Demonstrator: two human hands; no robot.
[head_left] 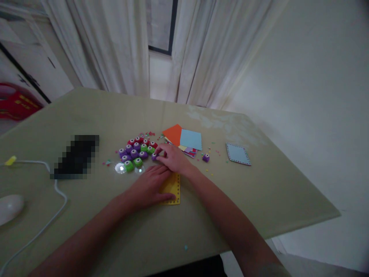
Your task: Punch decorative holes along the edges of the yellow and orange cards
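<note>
My left hand (154, 182) lies spread on a yellow sheet (173, 188) with small holes punched along its edges, and covers much of it. Just beyond it, my right hand (170, 157) reaches across, thumb and forefinger closed on a purple craft punch (154, 157). To the left of those fingers stands a cluster of small purple, red and green craft punches (134, 153), each with a white spot on top. Another purple punch (205, 157) sits apart on the right. A light blue card (238, 154) with holes round its border lies farther right.
Orange paper (173, 134) and light blue paper (191, 139) lie behind my right hand. Tiny confetti bits are scattered about. At the left are a pixelated dark object (76, 157), a white cable (65, 198) and a white mouse-like object (10, 209). Two clear round pieces (120, 168) lie before the cluster.
</note>
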